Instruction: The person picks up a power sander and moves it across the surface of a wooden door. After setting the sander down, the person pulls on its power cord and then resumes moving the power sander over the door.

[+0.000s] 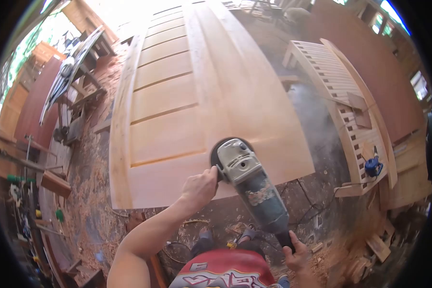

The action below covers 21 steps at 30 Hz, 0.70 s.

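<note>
An angle grinder [264,192] with a worn dark body and a grey metal head lies slantwise over a pale wooden door panel [235,81]. Its round dark disc [215,152] shows around the head, over the near part of the door. My left hand [200,189] is wrapped round the side handle, which my fingers mostly hide. At the rear, my right hand [297,250] grips the black end of the grinder. Grooves run across the door's left half, and a hazy cloud of dust [314,108] hangs beyond its right edge.
A slatted wooden piece [324,72] stands at the right, with a blue power tool [373,167] on it. Behind leans a large brown board [365,67]. Wood shavings [89,187] cover the floor. A cable [317,206] lies near the door's near right corner.
</note>
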Motion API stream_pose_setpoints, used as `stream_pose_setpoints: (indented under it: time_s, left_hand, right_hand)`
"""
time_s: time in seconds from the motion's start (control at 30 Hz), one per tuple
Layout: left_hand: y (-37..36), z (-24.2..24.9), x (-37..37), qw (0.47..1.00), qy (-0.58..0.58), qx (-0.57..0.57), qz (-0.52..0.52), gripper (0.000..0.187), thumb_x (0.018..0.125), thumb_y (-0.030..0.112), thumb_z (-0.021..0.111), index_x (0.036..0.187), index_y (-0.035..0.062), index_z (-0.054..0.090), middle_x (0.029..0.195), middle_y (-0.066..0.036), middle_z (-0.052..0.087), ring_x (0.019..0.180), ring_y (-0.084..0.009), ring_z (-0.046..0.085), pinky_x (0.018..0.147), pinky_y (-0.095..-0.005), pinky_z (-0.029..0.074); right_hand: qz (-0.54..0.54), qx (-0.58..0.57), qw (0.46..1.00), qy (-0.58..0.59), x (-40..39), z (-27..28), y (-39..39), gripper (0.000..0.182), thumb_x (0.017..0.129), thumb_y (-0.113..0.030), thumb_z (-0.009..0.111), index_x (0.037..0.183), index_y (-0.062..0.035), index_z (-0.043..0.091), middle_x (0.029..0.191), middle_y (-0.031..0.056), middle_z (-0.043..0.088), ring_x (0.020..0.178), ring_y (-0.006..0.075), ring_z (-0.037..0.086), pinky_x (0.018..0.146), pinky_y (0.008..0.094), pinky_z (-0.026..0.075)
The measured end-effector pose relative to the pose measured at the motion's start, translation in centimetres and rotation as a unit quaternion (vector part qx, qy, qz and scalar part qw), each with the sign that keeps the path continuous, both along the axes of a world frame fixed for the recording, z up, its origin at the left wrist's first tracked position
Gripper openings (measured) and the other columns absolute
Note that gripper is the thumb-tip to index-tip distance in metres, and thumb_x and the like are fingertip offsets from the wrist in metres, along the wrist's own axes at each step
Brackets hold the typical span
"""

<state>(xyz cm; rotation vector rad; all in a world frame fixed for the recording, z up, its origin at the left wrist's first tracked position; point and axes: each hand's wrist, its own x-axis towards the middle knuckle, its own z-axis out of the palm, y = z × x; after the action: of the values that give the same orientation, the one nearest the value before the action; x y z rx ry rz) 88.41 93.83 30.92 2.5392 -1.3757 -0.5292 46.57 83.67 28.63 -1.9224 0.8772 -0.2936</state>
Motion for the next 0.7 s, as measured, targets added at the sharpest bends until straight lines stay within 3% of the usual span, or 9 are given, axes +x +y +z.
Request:
stream_pose_setpoints:
  time_s: [0.13,0.33,0.43,0.5,0.6,0.7]
  left_hand:
    - [-10.7,0.1,-3.6,0.997,-0.002,-0.019,-0.074,0.021,0.091,0.014,0.058,0.104,0.0012,0.049,0.095,-0.021,0.069,0.086,-0.0396,0.071,0.076,-0.0502,0.055]
    - [-22.7,-0.7,-7.5,0.986,-0.015,-0.065,-0.152,0.019,0.09,0.012,0.058,0.104,0.0003,0.051,0.095,-0.024,0.069,0.089,-0.0433,0.069,0.079,-0.0507,0.055]
    - [-23.8,-0.1,-8.0,0.99,-0.005,-0.037,-0.137,0.018,0.093,0.009,0.05,0.109,-0.0005,0.052,0.098,-0.025,0.071,0.09,-0.0421,0.071,0.079,-0.0509,0.056]
    - [-22.4,-3.0,-6.5,0.987,-0.009,-0.069,-0.145,0.017,0.093,0.009,0.049,0.108,0.0,0.052,0.098,-0.026,0.071,0.09,-0.0433,0.07,0.08,-0.0529,0.055]
    - [-20.4,0.2,-6.8,0.989,-0.029,-0.015,-0.143,0.016,0.094,0.009,0.047,0.106,0.0005,0.052,0.096,-0.026,0.071,0.09,-0.0428,0.07,0.081,-0.0538,0.054]
    - [-21.9,1.1,-8.7,0.987,-0.039,0.0,-0.154,0.015,0.094,0.009,0.049,0.105,0.0007,0.052,0.093,-0.025,0.071,0.089,-0.0424,0.071,0.079,-0.0531,0.054]
  right_hand:
    - [-0.068,0.031,0.997,0.0,-4.4,0.7,-5.4,0.057,0.092,-0.019,0.066,0.144,-0.0002,0.051,0.104,0.0192,0.07,0.091,0.0226,0.067,0.081,0.0338,0.052]
    - [-0.178,0.095,0.979,0.039,-7.8,2.3,-11.0,0.056,0.095,-0.023,0.063,0.145,-0.0016,0.05,0.1,0.0175,0.07,0.086,0.0221,0.066,0.078,0.0328,0.052]
    - [-0.144,-0.013,0.989,-0.001,-7.8,1.9,-11.6,0.055,0.095,-0.023,0.064,0.145,-0.0024,0.051,0.1,0.0188,0.071,0.086,0.0235,0.068,0.078,0.0326,0.053]
    - [-0.128,0.02,0.991,-0.012,-6.9,2.8,-11.0,0.054,0.093,-0.018,0.067,0.143,-0.003,0.053,0.103,0.0221,0.071,0.09,0.0256,0.071,0.079,0.0329,0.053]
    - [-0.1,-0.019,0.992,-0.075,-6.1,2.2,-10.1,0.054,0.091,-0.013,0.069,0.142,-0.003,0.054,0.1,0.0216,0.071,0.086,0.0247,0.07,0.079,0.0324,0.054]
    - [-0.14,0.038,0.989,-0.034,-7.6,3.0,-9.8,0.054,0.091,-0.016,0.069,0.142,-0.0016,0.054,0.098,0.0208,0.071,0.083,0.0237,0.07,0.077,0.0324,0.054]
